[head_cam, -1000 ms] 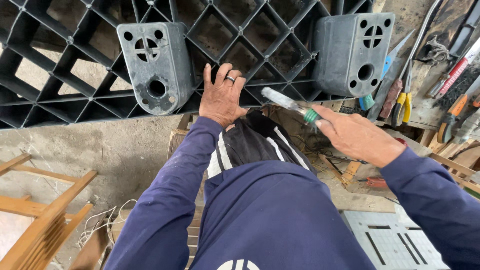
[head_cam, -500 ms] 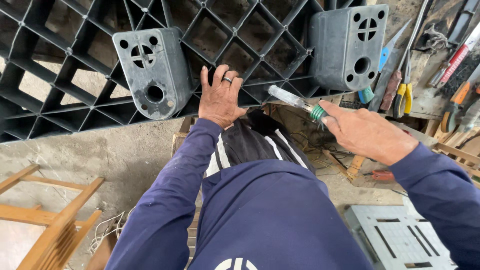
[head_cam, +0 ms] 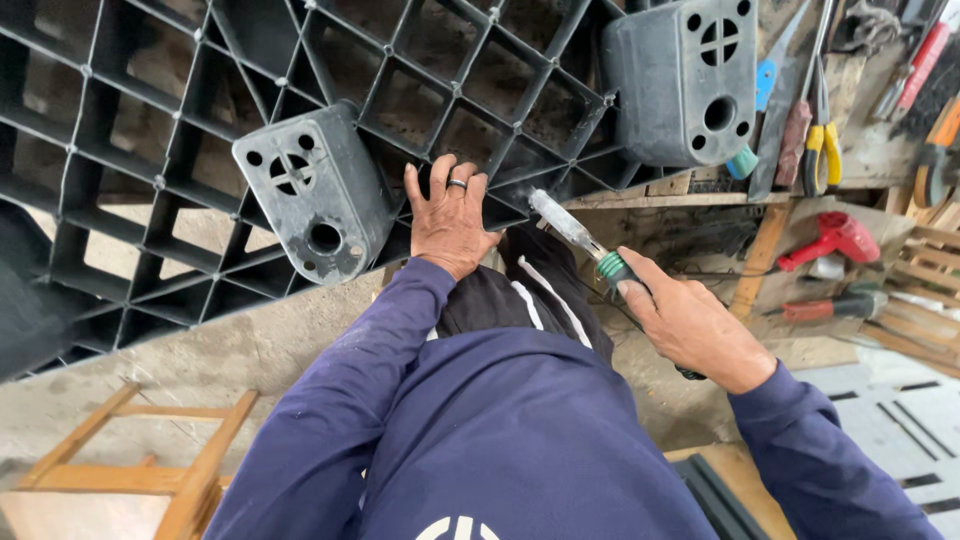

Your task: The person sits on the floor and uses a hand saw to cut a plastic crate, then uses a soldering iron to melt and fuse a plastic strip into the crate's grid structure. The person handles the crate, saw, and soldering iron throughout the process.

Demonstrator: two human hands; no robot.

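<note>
Nearest the camera, dark blue long sleeves and a dark blue top, above black trousers with white side stripes. Right hand point(head_cam: 690, 325) closed in a fist around the dark handle of a soldering-iron-like tool with a green collar and a grey metal shaft point(head_cam: 570, 230), shaft angled up and to the left, tip close to the lower edge of a large black plastic pallet with an open grid of square cells point(head_cam: 150, 150); impossible to tell whether the tip touches. Left hand point(head_cam: 450, 220), a ring on one finger, laid flat with fingers spread against the same lower edge, just left of the tool's tip. Pallet tilted up on its edge, filling the upper left and middle of the view. Just left of the left hand, a grey-black block-shaped pallet foot with round holes point(head_cam: 315, 195); farther off at upper right, a second block-shaped foot point(head_cam: 685, 80). Below left, a pale wooden frame point(head_cam: 150, 465) on the concrete floor. Farther right, a red power tool point(head_cam: 835, 240) on a cluttered wooden bench, yellow-handled pliers point(head_cam: 822, 155) hanging above it, a pale grey slotted plastic panel point(head_cam: 890, 410) at lower right.
</note>
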